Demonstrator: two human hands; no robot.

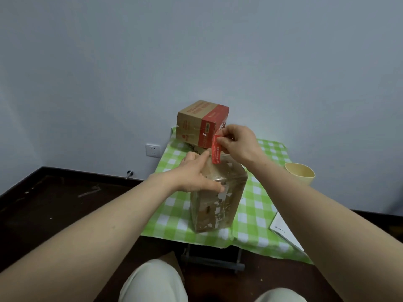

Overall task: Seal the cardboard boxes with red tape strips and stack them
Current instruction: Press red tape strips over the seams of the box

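From the head camera, the right hand (238,144) pinches the upper end of a red tape strip (216,150) between thumb and fingertips, closed on it, so the strip hangs down from the pinch with its long axis close to vertical and its lower end reaching the far top edge of the tall cardboard box (216,195) directly below the grip. The left hand (197,174) lies flat across the box top, just below and to the left of that pinch; its fingers are spread, gripping nothing, with the forefinger stretched up toward the strip's lower half and the thumb near the box's front edge. Whether the forefinger actually touches the tape is hard to tell here, since the two overlap. The box stands upright on the green checked cloth (257,205), its worn face toward the camera. Beyond the grip, a little left and behind, a second box with a red band (201,124) sits on something lower. I judge that the strip must come downward and toward the person along the top seam, and the left hand, nearer the free end, is best placed to press it flat
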